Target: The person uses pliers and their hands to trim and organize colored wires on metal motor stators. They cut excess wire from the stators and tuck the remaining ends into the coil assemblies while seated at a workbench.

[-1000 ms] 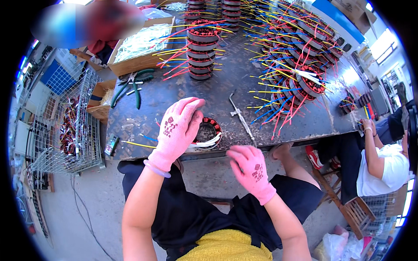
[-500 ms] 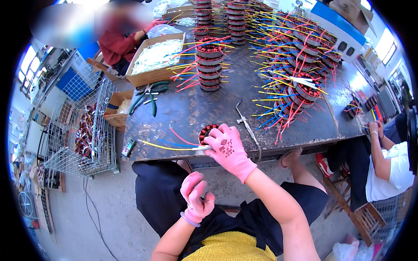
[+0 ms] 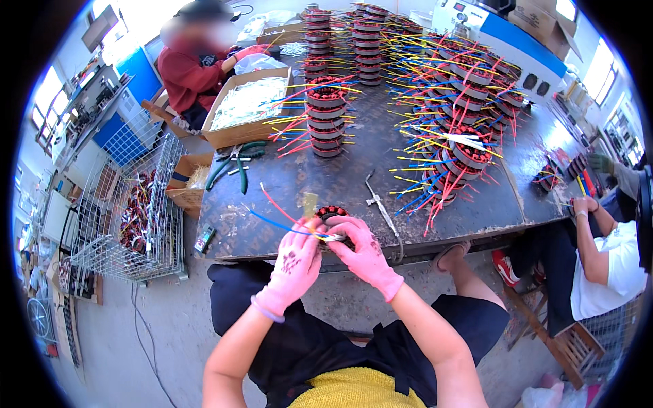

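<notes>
Both my hands wear pink gloves and meet at the near edge of the dark metal table point(image 3: 286, 183). Between them sits a small round motor stator point(image 3: 331, 213) with copper windings. My right hand point(image 3: 365, 255) grips its near side. My left hand point(image 3: 295, 267) pinches its coloured leads point(image 3: 275, 214), red, blue and yellow, which stick out to the left. Most of the stator is hidden behind my fingers.
Stacks of stators with coloured wires point(image 3: 325, 115) fill the table's middle and far side. A metal tool point(image 3: 382, 209) lies right of my hands, green-handled cutters point(image 3: 235, 163) to the left. A cardboard box point(image 3: 246, 109), a wire basket point(image 3: 129, 211) and two seated people point(image 3: 197, 64) point(image 3: 605, 251) surround the table.
My left hand rose from my lap to the stator and took its wires. My right hand stayed on the stator at the table edge. The view tilted upward.
</notes>
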Available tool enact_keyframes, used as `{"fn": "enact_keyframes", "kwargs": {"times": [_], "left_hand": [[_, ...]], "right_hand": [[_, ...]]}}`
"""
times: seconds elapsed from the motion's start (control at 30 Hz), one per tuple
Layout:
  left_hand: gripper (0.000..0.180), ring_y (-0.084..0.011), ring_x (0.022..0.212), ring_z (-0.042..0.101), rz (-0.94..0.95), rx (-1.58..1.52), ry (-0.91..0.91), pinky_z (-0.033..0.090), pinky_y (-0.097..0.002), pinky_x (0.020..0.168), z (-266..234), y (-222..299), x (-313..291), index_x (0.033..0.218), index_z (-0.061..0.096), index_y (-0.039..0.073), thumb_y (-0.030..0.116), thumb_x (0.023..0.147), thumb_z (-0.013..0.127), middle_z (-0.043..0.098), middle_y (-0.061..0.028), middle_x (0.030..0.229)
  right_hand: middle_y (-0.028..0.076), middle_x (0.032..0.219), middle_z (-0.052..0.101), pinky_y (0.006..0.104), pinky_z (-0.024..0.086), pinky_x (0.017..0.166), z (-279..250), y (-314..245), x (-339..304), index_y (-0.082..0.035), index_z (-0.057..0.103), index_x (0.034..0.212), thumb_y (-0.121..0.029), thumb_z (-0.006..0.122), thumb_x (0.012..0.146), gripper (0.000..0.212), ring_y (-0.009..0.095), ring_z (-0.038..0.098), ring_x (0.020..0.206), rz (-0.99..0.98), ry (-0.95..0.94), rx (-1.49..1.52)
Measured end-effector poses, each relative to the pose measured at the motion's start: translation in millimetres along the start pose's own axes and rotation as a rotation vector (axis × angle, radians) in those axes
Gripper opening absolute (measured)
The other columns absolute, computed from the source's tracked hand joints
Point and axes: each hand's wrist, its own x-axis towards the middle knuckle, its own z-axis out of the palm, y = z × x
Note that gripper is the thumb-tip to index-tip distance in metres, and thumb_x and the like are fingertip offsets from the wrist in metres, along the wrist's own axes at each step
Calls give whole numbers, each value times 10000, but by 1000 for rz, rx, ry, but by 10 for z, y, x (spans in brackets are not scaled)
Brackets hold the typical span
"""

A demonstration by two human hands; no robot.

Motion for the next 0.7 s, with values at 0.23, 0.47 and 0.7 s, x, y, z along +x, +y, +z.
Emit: {"fn": "enact_keyframes", "kwargs": {"times": [0.23,0.47,0.7], "left_hand": [[333,-378,1264,502,22,-62,-103,401,-473,1068,-58,-54,153,1213,629,65,110,884,615,597,-118,1264],[179,-266,1054,590,29,82,-39,426,-433,970,138,54,403,914,733,127,277,816,727,657,-34,1015],[111,-255,1017,597,-289,-295,37,451,-393,939,241,10,395,929,707,68,152,864,677,646,-57,968]], "right_hand": [[137,1422,461,461,365,1096,-240,85,-432,-168,684,1058,-19,693,801,296,359,403,1343,-45,95,-249],[175,1447,432,497,363,1074,-88,127,-485,-178,634,1099,-13,647,782,358,400,432,1321,-195,76,-364],[232,1500,357,487,345,1107,-59,130,-459,-139,620,1122,11,631,818,339,428,391,1362,-122,32,-151]]}}
